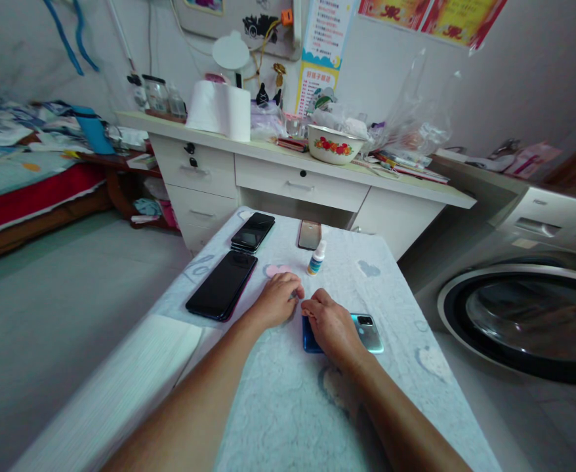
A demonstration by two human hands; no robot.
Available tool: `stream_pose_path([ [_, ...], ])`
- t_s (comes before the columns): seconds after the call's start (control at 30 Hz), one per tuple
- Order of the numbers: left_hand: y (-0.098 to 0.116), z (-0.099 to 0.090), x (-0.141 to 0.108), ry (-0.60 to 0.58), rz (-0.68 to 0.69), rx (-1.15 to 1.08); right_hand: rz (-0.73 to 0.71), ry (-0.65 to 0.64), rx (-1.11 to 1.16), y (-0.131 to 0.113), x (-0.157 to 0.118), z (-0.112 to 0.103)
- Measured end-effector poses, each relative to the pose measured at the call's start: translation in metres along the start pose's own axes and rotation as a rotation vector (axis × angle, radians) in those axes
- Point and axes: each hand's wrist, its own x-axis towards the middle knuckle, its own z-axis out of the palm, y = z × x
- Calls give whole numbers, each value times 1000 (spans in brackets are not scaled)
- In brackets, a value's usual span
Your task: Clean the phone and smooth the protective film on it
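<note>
A blue-to-silver phone [369,334] lies camera side up on the cloth-covered table. My right hand [332,324] rests over its left part with fingers bent together; what they pinch, if anything, is too small to tell. Just left of the phone, my left hand [279,300] is on the cloth, its fingers curled and close to my right fingertips. A small white spray bottle [317,259] with a blue label stands beyond my hands. Behind it lies a phone case [310,235]. At the left are a large black phone [222,286] and a stack of dark phones [253,231].
A white desk [288,172] stands behind the table, bearing paper rolls [239,113], a floral bowl [334,145] and plastic bags. A washing machine [538,275] is at the right. A bed [32,190] is at the far left.
</note>
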Motion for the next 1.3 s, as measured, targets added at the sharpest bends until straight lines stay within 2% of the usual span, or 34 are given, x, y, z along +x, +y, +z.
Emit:
stream_pose_path([
  [0.37,3,-1,-2,-3,-14,7,96,-61,-24,9,-3,-15],
  [0.73,3,-1,0,-6,-11,22,-9,-51,12,1,-2,-7],
  [1.17,3,-2,-3,-10,-18,5,156,-61,-105,34,-11,-18],
  [1.3,2,-1,-3,-10,-15,2,169,-68,-111,34,-12,-19],
])
